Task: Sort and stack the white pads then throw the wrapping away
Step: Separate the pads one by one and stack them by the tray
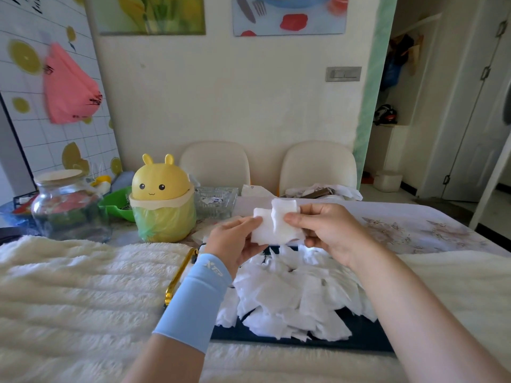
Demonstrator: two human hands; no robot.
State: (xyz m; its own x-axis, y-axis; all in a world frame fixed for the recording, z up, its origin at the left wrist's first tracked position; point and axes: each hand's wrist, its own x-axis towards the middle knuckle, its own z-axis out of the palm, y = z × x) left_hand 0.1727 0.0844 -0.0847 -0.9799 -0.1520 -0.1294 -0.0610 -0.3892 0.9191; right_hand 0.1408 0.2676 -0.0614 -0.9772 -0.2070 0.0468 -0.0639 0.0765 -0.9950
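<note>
Both hands are raised above the table and hold white pads between them. My left hand, with a light blue sleeve on the forearm, grips the lower left pad from below. My right hand pinches the upper pad at its right edge with thumb and fingers. Under the hands a loose heap of several white pads lies on a dark tray.
A yellow bunny-shaped bin with a green liner stands at the left rear, next to a glass jar, a green bowl and a glass dish. A fluffy white cover lies over the near table. Two chairs stand behind.
</note>
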